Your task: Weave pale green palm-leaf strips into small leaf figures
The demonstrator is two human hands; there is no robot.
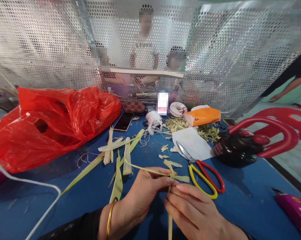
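Observation:
Between my two hands is a small knotted piece of pale green leaf strips (172,175), its loose ends sticking out left, right and down. My left hand (146,186) pinches it near the knot with thumb and forefinger; a gold bangle (110,218) circles that wrist. The fingers of my right hand (194,206) are pressed together on the strip just below the knot. Scissors (198,170) with one yellow and one red handle lie right of my hands. More flat leaf strips (117,181) are scattered to the left.
A red plastic bag (57,123) fills the left side, near a phone (124,121). White thread (154,120), a tape roll (178,109), an orange tissue pack (203,115) and dried trimmings stand behind. A black red-handled kettle (237,150) is at right. People are beyond the perforated screen.

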